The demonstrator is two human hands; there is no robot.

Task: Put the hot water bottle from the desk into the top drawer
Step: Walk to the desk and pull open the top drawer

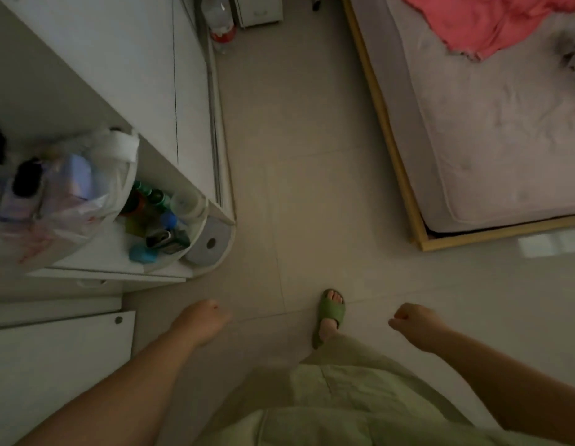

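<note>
No hot water bottle shows in this view that I can pick out. My left hand (204, 320) hangs over the floor with its fingers curled in and nothing in it, just right of a white drawer front (59, 352) at the lower left. My right hand (415, 323) is a loose fist over the bare tiles, also holding nothing. A white desk top (96, 255) at the left carries clutter. I cannot tell which drawer is the top one.
On the desk stand a plastic bag (70, 201) of items, several small bottles (157, 201) and a blue object (142, 254). A bed (489, 140) with a pink blanket (492, 20) fills the upper right. My foot in a green slipper (330, 313) stands on the tile floor (295, 156).
</note>
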